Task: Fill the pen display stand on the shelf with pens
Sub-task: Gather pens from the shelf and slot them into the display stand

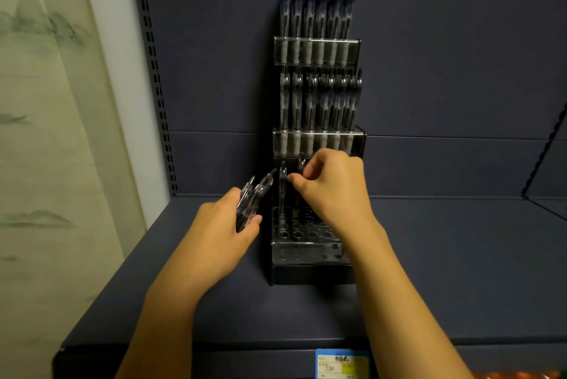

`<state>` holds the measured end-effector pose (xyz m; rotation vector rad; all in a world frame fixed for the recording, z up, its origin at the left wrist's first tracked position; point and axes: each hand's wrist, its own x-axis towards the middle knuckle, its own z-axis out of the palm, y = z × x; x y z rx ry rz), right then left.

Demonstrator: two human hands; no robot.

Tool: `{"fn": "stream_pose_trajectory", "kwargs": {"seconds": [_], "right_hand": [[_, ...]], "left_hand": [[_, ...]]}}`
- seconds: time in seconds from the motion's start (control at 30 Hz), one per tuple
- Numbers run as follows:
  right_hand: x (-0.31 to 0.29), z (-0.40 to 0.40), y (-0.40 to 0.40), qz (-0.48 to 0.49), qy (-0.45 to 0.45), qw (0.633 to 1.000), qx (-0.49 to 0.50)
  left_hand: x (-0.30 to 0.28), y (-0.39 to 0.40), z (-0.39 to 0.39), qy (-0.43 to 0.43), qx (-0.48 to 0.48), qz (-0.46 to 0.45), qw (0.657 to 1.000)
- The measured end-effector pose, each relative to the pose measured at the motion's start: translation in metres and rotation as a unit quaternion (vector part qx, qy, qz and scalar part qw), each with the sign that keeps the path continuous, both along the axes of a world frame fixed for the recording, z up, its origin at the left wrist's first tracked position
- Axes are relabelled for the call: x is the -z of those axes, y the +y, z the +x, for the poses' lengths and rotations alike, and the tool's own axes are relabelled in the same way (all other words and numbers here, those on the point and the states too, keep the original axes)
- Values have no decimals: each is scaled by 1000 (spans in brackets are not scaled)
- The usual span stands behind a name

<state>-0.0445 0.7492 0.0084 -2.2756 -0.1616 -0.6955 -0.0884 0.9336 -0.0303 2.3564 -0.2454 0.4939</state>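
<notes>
A clear stepped pen display stand [306, 251] sits on the dark shelf against the back panel. Its top tier [317, 52] and middle tier [319, 142] are full of upright pens. In the bottom tier's back row stand two pens; one pen [282, 191] is at the far left, and the second one beside it is pinched near its top by my right hand [331, 188]. Most holes in the bottom tier show empty. Left of the stand, my left hand [227, 228] grips a bundle of pens [253, 197], tips pointing up and right.
The dark shelf [445, 271] stretches out on both sides of the stand. A slotted upright [153, 78] runs up the left edge, with a pale patterned wall beyond. A blue and yellow price label [342, 363] sits on the shelf's front lip.
</notes>
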Motion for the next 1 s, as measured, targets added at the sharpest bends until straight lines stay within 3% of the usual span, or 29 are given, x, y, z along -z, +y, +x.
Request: {"fn": "stream_pose_trajectory", "kwargs": {"seconds": [0.3, 0.43, 0.57, 0.67, 1.0], "right_hand": [[2, -14, -4, -62, 71, 995, 13], [-6, -28, -11, 32, 67, 995, -68], [-5, -30, -9, 157, 109, 950, -248], [0, -28, -6, 198, 95, 921, -322], [8, -23, -7, 288, 54, 897, -332]], "left_hand": [[1, 2, -2, -9, 10, 7, 1000], [0, 3, -4, -11, 26, 2, 1000], [-4, 0, -7, -13, 63, -5, 998], [-6, -2, -8, -12, 97, -11, 995], [-5, -2, -3, 2, 113, -23, 993]]}}
